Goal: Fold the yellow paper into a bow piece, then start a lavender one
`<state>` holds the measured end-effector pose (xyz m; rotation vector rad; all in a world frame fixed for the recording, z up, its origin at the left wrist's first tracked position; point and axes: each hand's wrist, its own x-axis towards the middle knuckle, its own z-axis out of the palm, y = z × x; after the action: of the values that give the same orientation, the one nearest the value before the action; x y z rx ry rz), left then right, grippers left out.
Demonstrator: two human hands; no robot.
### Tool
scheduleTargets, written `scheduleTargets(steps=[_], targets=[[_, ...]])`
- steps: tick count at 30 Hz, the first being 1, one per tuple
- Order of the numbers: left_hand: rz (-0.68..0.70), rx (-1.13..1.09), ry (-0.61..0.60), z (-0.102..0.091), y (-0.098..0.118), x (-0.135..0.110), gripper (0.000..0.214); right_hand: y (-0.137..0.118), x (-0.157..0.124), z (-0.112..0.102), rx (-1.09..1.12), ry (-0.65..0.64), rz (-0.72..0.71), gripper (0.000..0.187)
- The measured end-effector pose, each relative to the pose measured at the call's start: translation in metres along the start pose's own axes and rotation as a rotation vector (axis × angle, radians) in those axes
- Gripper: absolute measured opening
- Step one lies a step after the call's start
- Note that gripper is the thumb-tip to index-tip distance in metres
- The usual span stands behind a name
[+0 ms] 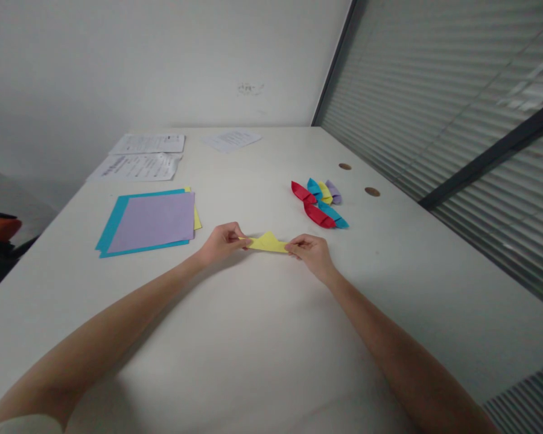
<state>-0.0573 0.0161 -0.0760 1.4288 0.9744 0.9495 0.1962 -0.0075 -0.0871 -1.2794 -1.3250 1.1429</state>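
A yellow folded paper (268, 242) is stretched between my two hands just above the white table. It is a narrow strip with a triangular peak standing up at its middle. My left hand (226, 242) pinches its left end between thumb and fingers. At the right end, my right hand (312, 252) grips it the same way. The fingers cover both tips of the paper. Beyond my right hand lie several small folded paper pieces, among them a red one (319, 215), a blue one (332, 214), a yellow one (324, 193) and a purple one (333, 191).
Left of my hands sits a stack of flat paper sheets, with a purple sheet (156, 222) on top of blue and yellow ones. Printed pages (136, 166) lie at the back left, another page (232, 140) at the back. Window blinds (434, 90) border the table's right side.
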Motion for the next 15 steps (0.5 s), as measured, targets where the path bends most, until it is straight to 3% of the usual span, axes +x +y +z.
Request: scheduleTargets(steps=[5, 10, 15], targets=[[0.001, -0.023, 0.021, 0.0024, 0.0017, -0.0005, 0.045, 0.0037, 0.0007, -0.0001, 0.071, -0.003, -0.02, 0.033], [0.053, -0.021, 0.03, 0.0034, 0.0, -0.001, 0.041, 0.0006, 0.0018, 0.0043, 0.148, 0.097, -0.099, 0.036], [0.079, 0.182, -0.126, -0.0055, 0.007, 0.0017, 0.043, -0.0013, 0.0036, 0.0054, 0.088, 0.092, -0.242, 0.055]])
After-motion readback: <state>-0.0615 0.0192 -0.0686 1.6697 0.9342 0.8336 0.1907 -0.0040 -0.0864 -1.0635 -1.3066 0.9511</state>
